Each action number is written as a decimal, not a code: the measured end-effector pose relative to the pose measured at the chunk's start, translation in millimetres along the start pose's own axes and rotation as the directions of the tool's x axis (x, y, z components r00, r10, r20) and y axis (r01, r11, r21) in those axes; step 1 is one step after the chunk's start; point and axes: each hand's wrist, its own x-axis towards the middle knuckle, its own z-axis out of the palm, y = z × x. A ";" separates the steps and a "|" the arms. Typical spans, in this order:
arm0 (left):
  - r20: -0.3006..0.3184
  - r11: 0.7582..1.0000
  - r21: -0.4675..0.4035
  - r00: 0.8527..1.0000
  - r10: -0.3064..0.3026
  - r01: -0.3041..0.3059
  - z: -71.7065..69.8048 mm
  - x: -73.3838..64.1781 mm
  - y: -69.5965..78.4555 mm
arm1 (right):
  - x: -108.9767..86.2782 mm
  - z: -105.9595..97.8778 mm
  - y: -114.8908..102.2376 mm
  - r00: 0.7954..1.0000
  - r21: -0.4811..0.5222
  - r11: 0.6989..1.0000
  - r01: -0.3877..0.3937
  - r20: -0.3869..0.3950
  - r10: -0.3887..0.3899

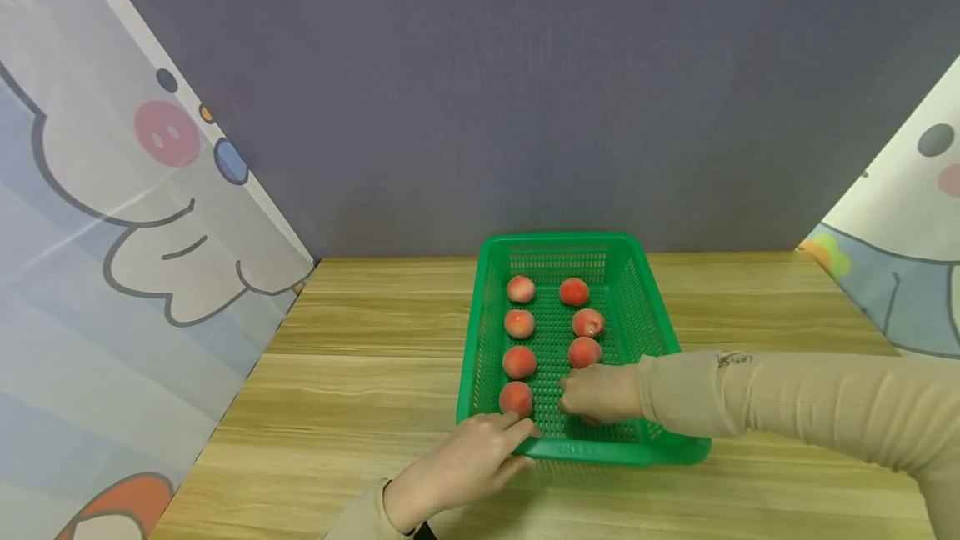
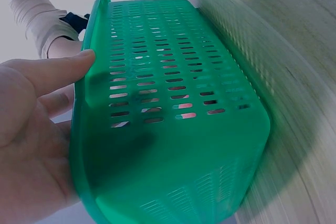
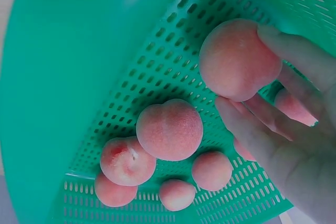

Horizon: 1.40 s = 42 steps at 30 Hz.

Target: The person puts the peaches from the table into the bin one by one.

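Observation:
A green plastic basket (image 1: 656,298) holds several reddish peaches in two columns. My left hand (image 1: 480,461) grips the basket's near rim at its left corner. In the left wrist view, the thumb (image 2: 58,72) presses the rim's outer side while the other fingers go behind it. Inside the basket, my right hand (image 1: 603,392) holds a peach (image 3: 239,59) between thumb and fingers, near the front of the right column. From above, the hand covers most of that fruit. Just beyond it lies another peach (image 1: 584,352); the nearest left-column peach (image 1: 516,399) sits by my left fingertips.
The basket stands on a wood-grain table (image 1: 360,390). A dark grey panel (image 1: 525,107) rises behind the table. Cartoon-printed sheets flank it, one on the left (image 1: 97,215) and one on the right (image 1: 892,248).

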 end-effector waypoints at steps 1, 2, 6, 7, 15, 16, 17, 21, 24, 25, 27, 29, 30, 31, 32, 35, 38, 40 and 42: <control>0.000 1.000 -0.002 1.000 0.000 0.000 0.0 0.1 0.0 | 0.0 0.3 0.1 1.000 0.003 1.000 0.000 0.004 0.000; -0.001 1.000 -0.001 1.000 0.000 0.000 0.0 0.2 0.0 | 0.1 0.6 0.1 1.000 0.005 1.000 -0.002 0.009 0.002; -0.004 1.000 0.001 1.000 0.003 -0.003 0.0 0.4 -0.3 | 0.5 1.2 0.1 0.999 0.021 1.000 -0.016 0.040 0.015; -0.003 1.000 0.001 1.000 0.003 -0.003 0.0 0.3 -0.4 | 0.6 1.3 0.1 0.999 0.022 1.000 -0.020 0.047 0.019; -0.002 1.000 -0.003 1.000 -0.001 0.001 -0.2 -0.2 -1.7 | 3.1 1.8 -0.2 0.998 0.003 0.999 -0.034 0.061 0.034; -0.002 1.000 -0.006 1.000 -0.001 0.001 -0.3 -0.2 -1.8 | 3.6 2.0 0.0 0.998 0.003 0.999 -0.032 0.058 0.032; -0.003 1.000 -0.008 1.000 -0.001 0.001 -0.2 -0.3 -1.9 | 3.8 2.0 0.1 0.998 0.003 1.000 -0.030 0.055 0.030; -0.001 1.000 -0.013 1.000 -0.001 0.001 0.0 -0.6 -2.1 | 3.9 2.1 0.3 0.999 -0.005 1.000 -0.023 0.049 0.023; 0.001 1.000 -0.010 1.000 0.000 0.000 0.3 -0.7 -2.3 | 3.5 2.2 0.5 0.999 -0.008 1.000 -0.019 0.045 0.019; 0.001 1.000 -0.010 1.000 0.000 0.000 0.3 -0.7 -2.4 | 3.3 2.1 0.6 0.999 -0.009 1.000 -0.016 0.044 0.016; 0.000 1.000 -0.009 1.000 0.001 -0.001 0.4 -0.6 -2.5 | 3.2 1.8 0.9 0.999 -0.008 1.000 -0.012 0.039 0.012; 0.000 1.000 -0.010 1.000 0.002 -0.002 0.5 -0.6 -2.7 | 3.0 1.6 1.1 0.999 -0.003 1.000 -0.010 0.035 0.010; 0.000 1.000 -0.011 1.000 0.002 -0.002 0.6 -0.5 -2.7 | 3.0 1.5 1.2 0.999 -0.001 1.000 -0.010 0.034 0.010; 0.000 1.000 -0.014 1.000 0.002 -0.002 0.6 -0.6 -2.8 | 3.1 1.5 1.3 0.999 0.001 1.000 -0.009 0.033 0.009; 0.000 1.000 -0.015 1.000 0.001 -0.001 0.6 -0.6 -2.9 | 3.2 1.4 1.4 0.999 0.004 1.000 -0.008 0.031 0.008; 0.001 1.000 -0.014 1.000 0.000 0.000 0.7 -0.9 -3.0 | 3.2 1.3 1.4 1.000 0.000 1.000 -0.002 0.025 0.002; 0.000 1.000 -0.011 1.000 -0.001 0.001 0.7 -1.2 -2.9 | 3.0 1.0 1.4 1.000 -0.028 1.000 0.010 0.012 -0.009; -0.003 1.000 -0.009 1.000 0.000 0.000 0.6 -1.5 -2.8 | 2.7 0.6 1.2 1.000 -0.053 0.999 0.014 0.003 -0.014; -0.008 1.000 -0.007 1.000 0.001 -0.001 0.3 -1.7 -2.7 | 2.4 -0.3 0.6 1.000 -0.068 0.998 0.012 0.002 -0.012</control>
